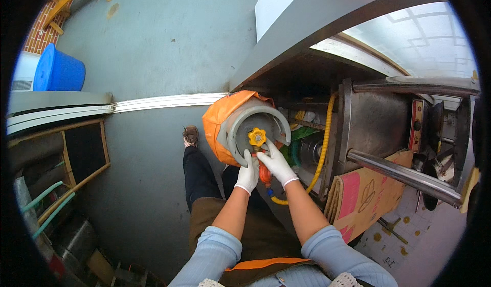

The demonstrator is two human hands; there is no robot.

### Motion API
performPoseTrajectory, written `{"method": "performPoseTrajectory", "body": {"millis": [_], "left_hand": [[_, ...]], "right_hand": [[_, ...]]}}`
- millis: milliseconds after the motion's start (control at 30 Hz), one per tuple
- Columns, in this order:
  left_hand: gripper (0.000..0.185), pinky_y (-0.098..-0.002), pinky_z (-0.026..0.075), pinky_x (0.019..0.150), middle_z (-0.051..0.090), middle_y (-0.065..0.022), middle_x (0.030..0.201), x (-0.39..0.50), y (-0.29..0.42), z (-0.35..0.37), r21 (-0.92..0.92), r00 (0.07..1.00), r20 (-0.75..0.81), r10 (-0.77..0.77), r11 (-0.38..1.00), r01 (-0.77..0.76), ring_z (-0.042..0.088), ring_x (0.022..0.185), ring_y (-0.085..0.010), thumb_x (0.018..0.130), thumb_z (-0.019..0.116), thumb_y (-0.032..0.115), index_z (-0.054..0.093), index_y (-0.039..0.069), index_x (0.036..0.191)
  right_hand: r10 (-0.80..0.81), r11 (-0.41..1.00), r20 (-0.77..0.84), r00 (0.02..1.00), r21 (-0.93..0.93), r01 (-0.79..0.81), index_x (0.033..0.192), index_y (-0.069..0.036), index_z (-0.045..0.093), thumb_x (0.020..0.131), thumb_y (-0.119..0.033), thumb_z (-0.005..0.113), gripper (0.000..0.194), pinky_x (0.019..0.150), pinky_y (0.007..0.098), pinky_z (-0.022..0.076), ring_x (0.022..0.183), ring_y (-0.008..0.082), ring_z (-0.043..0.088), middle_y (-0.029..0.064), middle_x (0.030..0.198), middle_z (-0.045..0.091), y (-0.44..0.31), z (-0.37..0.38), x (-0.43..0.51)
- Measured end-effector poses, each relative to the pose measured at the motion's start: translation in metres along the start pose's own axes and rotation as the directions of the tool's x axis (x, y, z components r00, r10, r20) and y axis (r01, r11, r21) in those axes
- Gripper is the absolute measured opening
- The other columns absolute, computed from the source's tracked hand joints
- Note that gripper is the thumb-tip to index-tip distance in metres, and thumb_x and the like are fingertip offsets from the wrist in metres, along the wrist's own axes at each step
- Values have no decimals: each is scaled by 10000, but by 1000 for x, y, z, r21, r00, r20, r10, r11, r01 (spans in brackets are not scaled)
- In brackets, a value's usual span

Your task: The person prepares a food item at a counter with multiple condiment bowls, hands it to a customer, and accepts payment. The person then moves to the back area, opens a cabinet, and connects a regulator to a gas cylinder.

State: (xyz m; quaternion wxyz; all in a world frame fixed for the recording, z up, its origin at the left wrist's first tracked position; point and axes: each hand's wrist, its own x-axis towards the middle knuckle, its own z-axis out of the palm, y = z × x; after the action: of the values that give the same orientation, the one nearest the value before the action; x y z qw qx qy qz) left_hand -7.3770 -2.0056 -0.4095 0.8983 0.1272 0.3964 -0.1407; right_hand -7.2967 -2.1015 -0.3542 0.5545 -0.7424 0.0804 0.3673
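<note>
Before me stands a grey gas cylinder (256, 108), partly wrapped in an orange cover (218, 122). A yellow valve handwheel (257, 136) sits inside its open collar ring. Below the wheel, an orange-red gas regulator (264, 174) joins the valve. From its blue end fitting (271, 192) a yellow corrugated hose (326, 141) loops away to the right. Both hands wear white gloves. My left hand (247, 175) has its fingers at the left of the valve joint, and my right hand (278, 162) grips the joint from the right. Fingers partly hide the connection.
A steel-framed counter (379, 122) stands close on the right, with folded cardboard (368, 195) leaning against it. A white door track (168, 103) crosses the grey floor ahead. A blue bucket (65, 70) stands at upper left, and a wood-framed rack (105, 145) at left.
</note>
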Motion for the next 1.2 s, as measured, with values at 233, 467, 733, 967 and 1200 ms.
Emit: {"method": "performPoseTrajectory", "body": {"millis": [233,467,733,967,1200], "left_hand": [[626,-414,439,1108,611,-144,1384,1,-5,3,84,995,-76,65,995,-59,573,1281,-268,1088,398,550,520,26,1408],[647,-419,435,1113,610,-127,1391,-8,4,6,30,999,31,15,999,-16,570,1290,-258,1069,446,569,508,29,1420],[640,-373,481,1051,609,-140,1350,9,-5,4,11,983,-181,18,1000,-16,609,1201,-241,1094,393,546,519,-2,1399],[624,-440,415,1141,552,-120,1450,-13,-1,18,125,998,-6,57,991,-56,545,1324,-268,1090,383,559,435,74,1480],[619,-462,478,1088,573,-130,1434,-2,2,13,36,982,-191,-11,999,19,586,1284,-285,1093,387,543,437,65,1484]], "right_hand": [[0,984,-57,998,-177,-10,1449,72,476,918,-51,685,584,1031,361,499,1247,263,612,229,1380,595,-2,7,-10],[70,987,61,996,141,-78,1498,68,425,969,-106,618,589,987,328,515,1172,217,632,213,1391,585,1,-5,-3],[71,839,-91,993,-533,-108,1489,53,441,874,-192,758,734,1055,396,484,1258,326,613,280,1468,522,-56,13,-10],[43,997,118,992,-63,-35,1428,64,481,994,-47,559,455,1054,353,473,1231,223,590,167,1338,611,-2,-7,1],[-28,953,-60,998,-303,8,1418,56,484,914,-129,724,589,1035,364,494,1230,236,607,174,1329,624,-19,11,4]]}}
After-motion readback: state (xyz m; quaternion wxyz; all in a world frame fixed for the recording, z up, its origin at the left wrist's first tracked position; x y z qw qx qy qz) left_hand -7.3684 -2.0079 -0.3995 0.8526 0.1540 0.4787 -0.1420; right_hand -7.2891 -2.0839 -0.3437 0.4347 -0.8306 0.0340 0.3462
